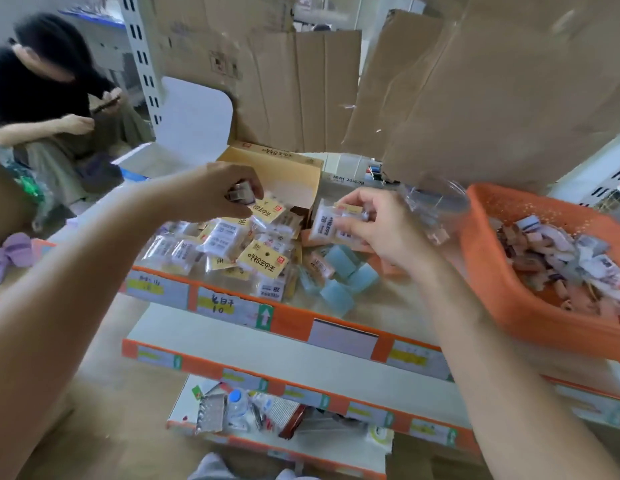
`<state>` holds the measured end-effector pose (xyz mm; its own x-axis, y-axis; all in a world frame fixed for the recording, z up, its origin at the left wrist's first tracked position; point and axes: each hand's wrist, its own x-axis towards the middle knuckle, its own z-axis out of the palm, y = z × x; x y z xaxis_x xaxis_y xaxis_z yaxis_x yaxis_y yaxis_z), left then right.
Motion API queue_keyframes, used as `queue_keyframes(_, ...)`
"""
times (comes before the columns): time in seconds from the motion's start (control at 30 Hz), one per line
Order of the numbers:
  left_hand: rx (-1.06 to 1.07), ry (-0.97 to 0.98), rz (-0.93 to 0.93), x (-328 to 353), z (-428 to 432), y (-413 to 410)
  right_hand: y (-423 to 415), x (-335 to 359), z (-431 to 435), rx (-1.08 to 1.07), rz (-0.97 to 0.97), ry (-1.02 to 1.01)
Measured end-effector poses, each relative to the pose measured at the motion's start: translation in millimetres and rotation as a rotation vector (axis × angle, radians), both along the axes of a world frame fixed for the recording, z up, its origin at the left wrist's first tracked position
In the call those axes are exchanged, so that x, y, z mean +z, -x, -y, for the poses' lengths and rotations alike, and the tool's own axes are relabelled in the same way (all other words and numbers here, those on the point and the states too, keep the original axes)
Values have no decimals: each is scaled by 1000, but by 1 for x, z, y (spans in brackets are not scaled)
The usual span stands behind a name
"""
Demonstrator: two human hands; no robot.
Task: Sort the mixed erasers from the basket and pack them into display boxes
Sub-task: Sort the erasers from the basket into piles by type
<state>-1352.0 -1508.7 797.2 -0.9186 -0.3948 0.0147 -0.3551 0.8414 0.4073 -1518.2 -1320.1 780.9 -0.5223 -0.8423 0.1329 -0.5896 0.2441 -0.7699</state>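
Observation:
My left hand pinches a small brownish eraser just above the pile of packaged erasers on the shelf. My right hand holds a clear packet of 2B erasers to the right of an open yellow display box. An orange basket at the right holds several loose mixed erasers. Several light blue erasers lie on the shelf under my right hand.
Cardboard sheets hang over the back of the shelf. Orange-edged shelves step down below, the lowest one holding odd items. A person in black sits at the far left. A purple slipper lies at the left.

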Motion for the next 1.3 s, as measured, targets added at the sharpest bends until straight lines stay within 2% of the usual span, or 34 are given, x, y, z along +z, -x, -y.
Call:
queue_keyframes(0.2, 85, 72, -51, -11, 49, -37, -37, -10, 39, -4, -20, 6)
queue_keyframes(0.33, 21, 132, -38, -23, 84, -51, -61, -12, 62, -70, -11, 14)
queue_keyframes(0.53, -91, 61, 55, -27, 120, -68, -98, -15, 82, -169, 63, 34)
queue_keyframes(0.7, -125, 50, 54, -25, 135, -81, -114, -20, 91, -238, 73, -4)
queue_keyframes(0.83, -148, 7, 1, -28, 146, -83, -118, -22, 97, -306, -40, -48)
queue_keyframes(1.03, -251, 25, -28, -28, 144, -72, -121, -24, 100, -382, -319, -178)
queue_keyframes(1.3, -276, -16, -6, -36, 152, -93, -122, -21, 103, -406, -402, -215)
